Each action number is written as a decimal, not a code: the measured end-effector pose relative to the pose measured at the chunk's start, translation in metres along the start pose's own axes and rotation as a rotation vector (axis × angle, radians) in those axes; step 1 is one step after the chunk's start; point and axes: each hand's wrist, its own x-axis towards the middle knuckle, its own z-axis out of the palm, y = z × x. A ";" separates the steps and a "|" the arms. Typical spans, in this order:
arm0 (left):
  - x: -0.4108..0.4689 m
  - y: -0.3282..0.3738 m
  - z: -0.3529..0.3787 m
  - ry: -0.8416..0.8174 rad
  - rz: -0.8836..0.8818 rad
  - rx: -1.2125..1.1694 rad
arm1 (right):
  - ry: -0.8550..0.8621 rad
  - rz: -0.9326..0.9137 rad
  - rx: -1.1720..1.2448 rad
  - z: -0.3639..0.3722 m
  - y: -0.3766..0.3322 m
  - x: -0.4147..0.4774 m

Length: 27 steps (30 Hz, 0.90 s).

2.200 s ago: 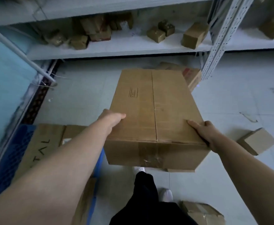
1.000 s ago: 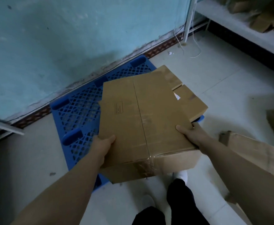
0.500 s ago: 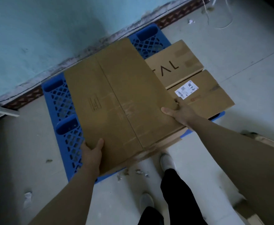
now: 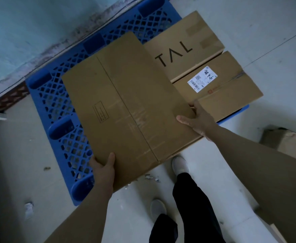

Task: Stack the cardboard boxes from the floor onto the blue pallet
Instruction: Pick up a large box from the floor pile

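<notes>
Box held over the pallet

Both hands [image 4: 102, 170] [image 4: 199, 122] grip the cardboard box [image 4: 128, 109] above the blue pallet [image 4: 56, 104], left of two stacked boxes [image 4: 212, 72]; its near edge overhangs and could tip onto the floor.

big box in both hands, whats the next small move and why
Probably lower the big box straight down onto the bare lattice of the blue pallet. The left hand and right hand grip its near corners, and it hangs over the open space beside the two stacked boxes.
</notes>
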 end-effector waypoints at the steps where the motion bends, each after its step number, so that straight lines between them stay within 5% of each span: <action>1: 0.002 -0.002 0.003 -0.014 -0.006 0.002 | 0.005 0.002 -0.006 0.000 0.003 0.002; 8: 0.011 -0.022 0.027 -0.066 -0.114 0.047 | 0.029 0.047 -0.220 0.013 0.027 0.008; 27: 0.011 0.002 0.033 -0.008 -0.137 0.238 | -0.007 0.151 -0.312 0.023 0.014 0.009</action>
